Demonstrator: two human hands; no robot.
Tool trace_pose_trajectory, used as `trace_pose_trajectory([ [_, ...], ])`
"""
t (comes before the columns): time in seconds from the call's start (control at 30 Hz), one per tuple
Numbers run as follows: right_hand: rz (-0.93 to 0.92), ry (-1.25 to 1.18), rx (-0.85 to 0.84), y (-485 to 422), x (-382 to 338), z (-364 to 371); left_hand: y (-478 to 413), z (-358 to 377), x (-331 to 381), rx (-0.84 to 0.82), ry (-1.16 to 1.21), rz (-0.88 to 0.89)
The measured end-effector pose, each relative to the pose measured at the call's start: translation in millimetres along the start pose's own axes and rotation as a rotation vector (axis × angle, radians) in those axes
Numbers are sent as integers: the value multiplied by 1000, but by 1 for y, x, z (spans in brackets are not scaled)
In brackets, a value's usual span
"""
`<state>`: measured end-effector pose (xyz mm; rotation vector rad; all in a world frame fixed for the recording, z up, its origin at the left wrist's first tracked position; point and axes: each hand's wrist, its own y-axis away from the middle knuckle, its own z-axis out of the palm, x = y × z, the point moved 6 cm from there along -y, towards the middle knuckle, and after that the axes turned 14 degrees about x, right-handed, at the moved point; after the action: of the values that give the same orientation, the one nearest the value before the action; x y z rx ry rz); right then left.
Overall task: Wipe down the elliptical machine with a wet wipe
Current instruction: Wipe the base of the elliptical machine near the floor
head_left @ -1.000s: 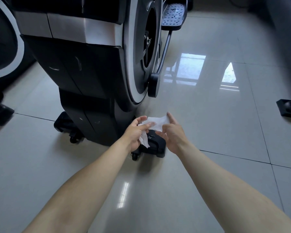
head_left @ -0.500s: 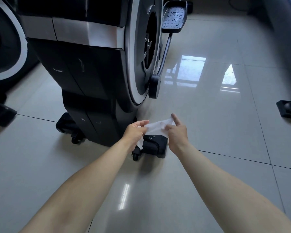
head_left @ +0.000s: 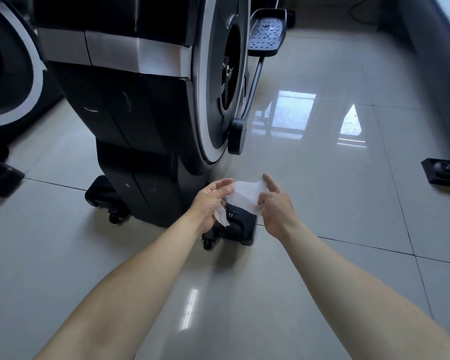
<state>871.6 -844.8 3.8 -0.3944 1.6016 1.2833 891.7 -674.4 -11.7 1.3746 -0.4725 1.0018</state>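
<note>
The black and silver elliptical machine (head_left: 140,105) stands at upper left, its flywheel disc (head_left: 218,81) and a pedal (head_left: 266,33) facing right. A white wet wipe (head_left: 246,194) is stretched between both hands just above the machine's black wheeled foot (head_left: 238,226). My left hand (head_left: 209,203) pinches the wipe's left end, and a loose corner hangs below the palm. My right hand (head_left: 276,206) pinches the right end, index finger pointing up.
Glossy pale floor tiles (head_left: 322,152) spread to the right with window reflections. Another machine's black and white wheel (head_left: 11,74) sits at far left with a dark base (head_left: 0,175). A black foot with a caster (head_left: 444,172) lies at the right edge.
The wipe has been pulled out wider between the hands, which moved slightly apart. The view has shifted a little closer to the machine's foot.
</note>
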Motion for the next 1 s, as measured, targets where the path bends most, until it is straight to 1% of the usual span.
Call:
trace_pose_trajectory([
  [0.17, -136, 211, 68, 1, -5, -12, 6, -3, 11, 61, -133, 126],
  [0.27, -184, 283, 56, 3, -7, -14, 7, -2, 12, 27, -225, 174],
  [0.37, -186, 315, 8, 5, -9, -13, 5, -3, 14, 3, -288, 199],
  [0.43, -198, 326, -25, 7, -12, -10, 5, -7, 17, 57, -372, 247],
  [0.53, -244, 331, -53, 5, -13, -5, 0, -14, 21, 128, -399, 315],
  [0.63, -277, 322, -57, 4, -14, -3, -6, -17, 22, 130, -482, 355],
  [0.8, -303, 305, -77, 8, -16, 1, -5, -11, 15, 69, -728, 366],
  [0.9, -347, 363, -73, 8, -16, 2, -6, -10, 13, 96, -826, 405],
  [1.0, -404, 443, -18, 5, -15, -2, -7, -9, 15, 131, -860, 459],
])
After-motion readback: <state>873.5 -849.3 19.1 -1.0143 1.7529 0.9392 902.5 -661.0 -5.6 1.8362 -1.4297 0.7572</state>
